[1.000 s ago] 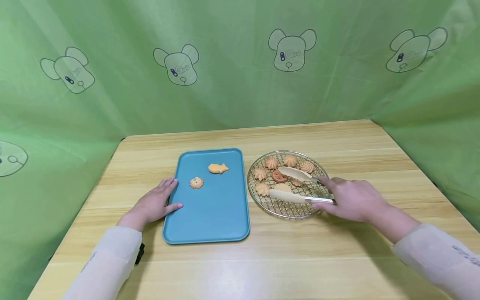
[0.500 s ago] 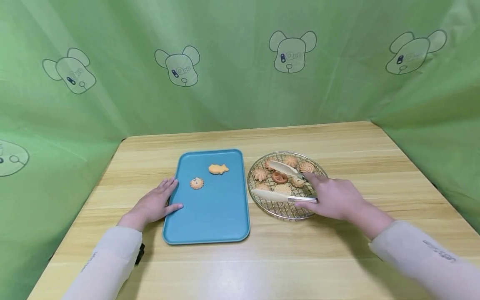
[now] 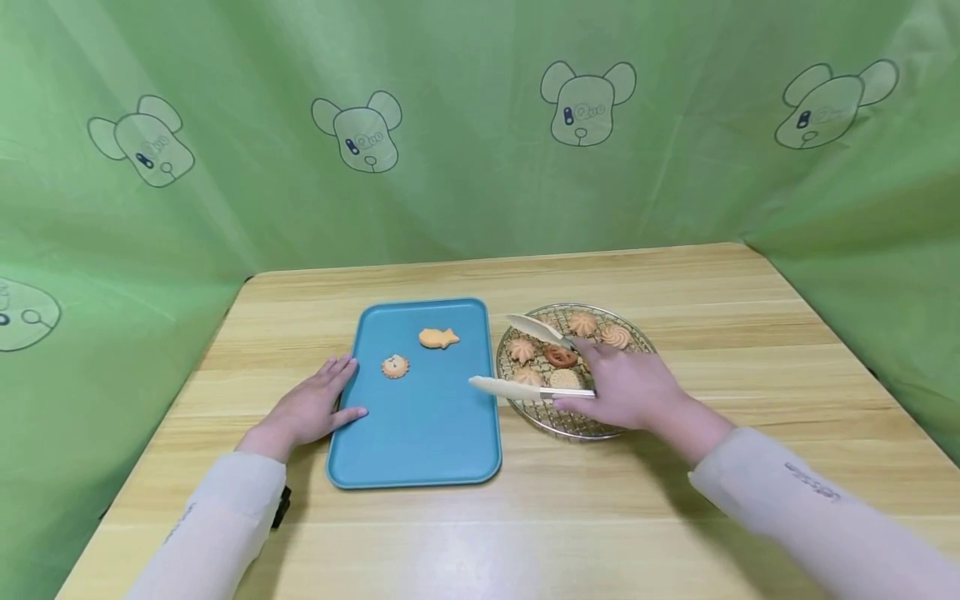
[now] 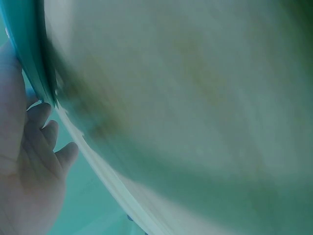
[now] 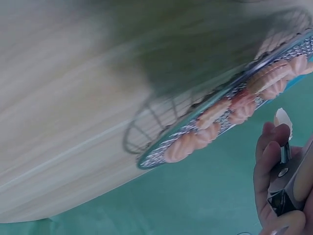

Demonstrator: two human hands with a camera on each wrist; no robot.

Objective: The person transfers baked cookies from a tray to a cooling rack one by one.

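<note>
My right hand (image 3: pixel 626 387) grips a pair of tongs (image 3: pixel 513 389) with metal handles and cream tips. The tongs are spread with nothing between them; their tips reach left past the round wire rack (image 3: pixel 592 437), the nearer one overlapping the tray's right edge. Several cookies sit on the rack, among them a brown pretzel-shaped one (image 3: pixel 559 357) and a swirled one (image 3: pixel 616 336). At the blue tray (image 3: pixel 416 446), my left hand (image 3: pixel 307 408) rests on the left rim, fingers extended. The tray bears a fish-shaped cookie (image 3: pixel 438 337) and a round scalloped cookie (image 3: pixel 395 367).
Tray and rack stand side by side on a light wooden table (image 3: pixel 562 525). A green curtain (image 3: pixel 472 192) with bear-head drawings hangs behind the table and along both sides. In the right wrist view the rack (image 5: pixel 146 161) stands raised on wire legs.
The right hand has carried the spread tongs leftward across the rack, from over its cookies to the tray's right edge. My left hand and the cookies on the tray stay put.
</note>
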